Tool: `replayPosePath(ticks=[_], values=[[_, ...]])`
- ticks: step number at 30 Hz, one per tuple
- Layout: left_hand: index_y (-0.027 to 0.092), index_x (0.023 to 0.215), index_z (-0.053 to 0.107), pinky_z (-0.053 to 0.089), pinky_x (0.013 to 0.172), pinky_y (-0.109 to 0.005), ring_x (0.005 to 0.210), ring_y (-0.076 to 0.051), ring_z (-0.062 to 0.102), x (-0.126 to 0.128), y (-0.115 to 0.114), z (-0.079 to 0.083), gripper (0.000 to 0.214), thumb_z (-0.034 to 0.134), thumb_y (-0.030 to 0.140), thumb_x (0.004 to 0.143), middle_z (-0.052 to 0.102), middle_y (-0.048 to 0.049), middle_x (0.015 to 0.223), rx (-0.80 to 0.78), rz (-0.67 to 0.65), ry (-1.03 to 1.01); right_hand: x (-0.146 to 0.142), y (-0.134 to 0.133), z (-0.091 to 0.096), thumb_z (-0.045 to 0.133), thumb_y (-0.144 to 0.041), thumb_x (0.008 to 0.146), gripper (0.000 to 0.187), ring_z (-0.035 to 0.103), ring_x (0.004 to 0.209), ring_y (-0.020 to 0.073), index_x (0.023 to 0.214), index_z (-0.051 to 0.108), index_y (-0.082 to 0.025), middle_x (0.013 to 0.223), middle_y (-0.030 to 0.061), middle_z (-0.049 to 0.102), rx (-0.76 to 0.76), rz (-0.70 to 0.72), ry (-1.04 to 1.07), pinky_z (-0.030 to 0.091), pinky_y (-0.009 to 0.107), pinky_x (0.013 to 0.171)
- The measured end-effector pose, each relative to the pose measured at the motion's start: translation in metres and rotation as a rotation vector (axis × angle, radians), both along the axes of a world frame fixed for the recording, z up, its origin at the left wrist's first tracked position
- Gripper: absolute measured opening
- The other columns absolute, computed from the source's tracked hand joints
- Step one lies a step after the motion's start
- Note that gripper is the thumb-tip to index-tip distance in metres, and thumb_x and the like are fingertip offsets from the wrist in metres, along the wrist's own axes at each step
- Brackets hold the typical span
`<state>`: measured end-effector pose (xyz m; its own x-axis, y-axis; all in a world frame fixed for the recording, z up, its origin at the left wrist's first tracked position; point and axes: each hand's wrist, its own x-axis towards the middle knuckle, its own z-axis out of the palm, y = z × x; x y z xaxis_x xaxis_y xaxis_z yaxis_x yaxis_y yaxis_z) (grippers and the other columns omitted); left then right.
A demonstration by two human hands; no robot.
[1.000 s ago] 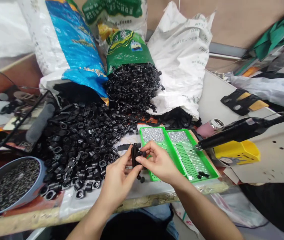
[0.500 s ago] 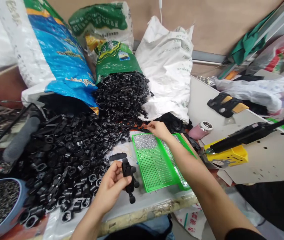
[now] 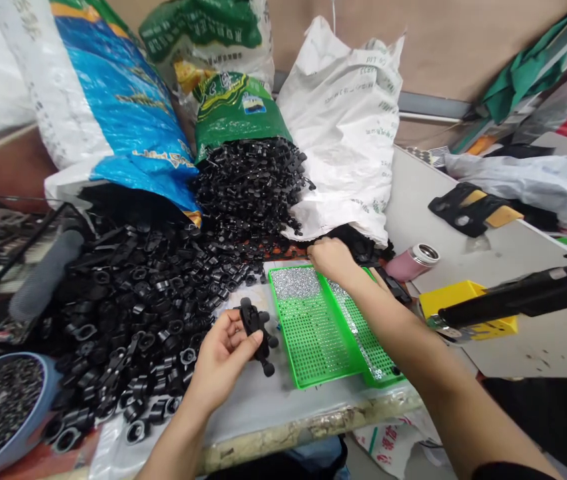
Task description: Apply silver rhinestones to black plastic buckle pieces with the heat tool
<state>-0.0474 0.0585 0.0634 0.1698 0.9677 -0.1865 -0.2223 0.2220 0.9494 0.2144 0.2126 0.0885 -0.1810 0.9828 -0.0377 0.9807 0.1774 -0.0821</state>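
Note:
My left hand (image 3: 230, 353) grips a black plastic bracket (image 3: 258, 333) with several round-knobbed arms, thumb on its near side, above the table in front of the green tray (image 3: 290, 360). Beyond the tray's far edge, my right hand (image 3: 330, 257) reaches to small black parts lying by the white sack (image 3: 343, 133). Its fingers are curled together, and whatever they hold is hidden. Small silver metal pieces (image 3: 298, 283) fill the far end of the tray and sit in rows of its holes. My right forearm covers part of the second green tray (image 3: 378, 380) beside it.
Loose black plastic parts (image 3: 153, 300) heap up on the left, and more spill from the green sack (image 3: 250, 190). A blue tub (image 3: 46, 387) stands front left. At right are a pink flask (image 3: 410, 262), a yellow holder (image 3: 453, 300) and a black electric screwdriver (image 3: 528, 293).
My right hand has curled in more at the far parts. The flat black piece beyond my left hand no longer shows on the table. The bracket is tilted slightly differently, and the view has shifted.

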Motion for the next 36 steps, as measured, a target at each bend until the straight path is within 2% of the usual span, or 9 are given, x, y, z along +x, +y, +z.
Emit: replayPosePath(ticks=[2,4,6,8,13,22,31,34,36], values=[[0.017,0.110,0.062,0.057,0.074,-0.027,0.085,-0.018,0.071,0.002,0.002,0.000,0.046,0.085,0.043,0.079,0.073,-0.0082,0.104,0.032,0.043,0.012,-0.006,-0.032,0.013,0.052,-0.026,0.101,0.027,0.058,0.120,0.0337,0.102,0.076,-0.014,0.113,0.0182,0.072,0.105,0.034,0.113,0.044,0.046,0.102],[0.017,0.110,0.062,0.056,0.079,-0.027,0.087,-0.017,0.071,0.006,0.003,0.000,0.044,0.084,0.040,0.080,0.075,-0.0079,0.103,0.080,0.086,0.024,-0.019,-0.067,0.021,0.060,-0.035,0.098,0.022,0.062,0.107,0.0273,0.092,0.074,-0.020,0.102,0.0106,0.072,0.193,0.146,0.545,0.049,0.042,0.097],[0.017,0.109,0.062,0.057,0.083,-0.028,0.087,-0.017,0.071,0.010,0.002,0.000,0.042,0.084,0.038,0.080,0.075,-0.0079,0.103,0.110,0.115,0.022,-0.036,-0.098,0.021,0.066,-0.039,0.095,0.020,0.065,0.103,0.0232,0.086,0.071,-0.022,0.104,0.0073,0.070,0.061,0.277,0.884,0.052,0.040,0.094],[0.017,0.111,0.062,0.058,0.083,-0.029,0.088,-0.017,0.072,0.012,0.000,0.001,0.043,0.084,0.037,0.080,0.076,-0.0086,0.106,0.117,0.123,-0.001,-0.052,-0.121,0.016,0.069,-0.036,0.092,0.017,0.064,0.106,0.0223,0.083,0.071,-0.023,0.109,0.0069,0.067,-0.044,0.296,1.016,0.051,0.041,0.097],[0.018,0.119,0.064,0.062,0.073,-0.031,0.097,-0.025,0.074,0.011,-0.008,0.003,0.051,0.079,0.050,0.082,0.077,-0.0113,0.112,0.033,0.102,-0.068,-0.067,-0.136,0.001,0.070,-0.033,0.090,0.015,0.059,0.115,0.0254,0.079,0.071,-0.022,0.110,0.0084,0.062,-0.124,0.174,1.055,0.046,0.047,0.104],[0.020,0.117,0.068,0.063,0.070,-0.030,0.102,-0.026,0.073,0.009,-0.012,0.005,0.055,0.079,0.059,0.080,0.076,-0.0103,0.116,-0.023,0.111,-0.128,-0.068,-0.142,0.001,0.068,-0.034,0.089,0.017,0.058,0.116,0.0250,0.078,0.065,-0.022,0.114,0.0077,0.061,-0.185,0.163,1.105,0.043,0.047,0.106],[0.018,0.106,0.067,0.058,0.086,-0.030,0.094,-0.019,0.072,0.015,-0.014,0.008,0.047,0.085,0.051,0.079,0.076,-0.0068,0.102,0.082,0.106,-0.087,-0.073,-0.147,-0.001,0.071,-0.026,0.085,0.008,0.063,0.107,0.0239,0.083,0.063,-0.023,0.108,0.0060,0.065,0.083,0.135,1.004,0.050,0.043,0.096],[0.019,0.106,0.068,0.056,0.083,-0.027,0.092,-0.018,0.070,0.015,-0.013,0.005,0.041,0.083,0.048,0.082,0.075,-0.0058,0.100,0.126,0.164,-0.062,-0.076,-0.158,0.000,0.076,-0.030,0.084,0.022,0.062,0.110,0.0249,0.101,0.062,-0.024,0.114,0.0074,0.065,0.213,0.119,0.966,0.052,0.041,0.094],[0.019,0.109,0.069,0.055,0.089,-0.027,0.097,-0.018,0.070,0.014,-0.014,0.004,0.036,0.080,0.046,0.086,0.076,-0.0059,0.103,0.169,0.196,-0.058,-0.075,-0.165,-0.002,0.079,-0.033,0.083,0.033,0.063,0.107,0.0247,0.109,0.061,-0.024,0.116,0.0076,0.067,0.169,0.094,0.950,0.054,0.041,0.092]])
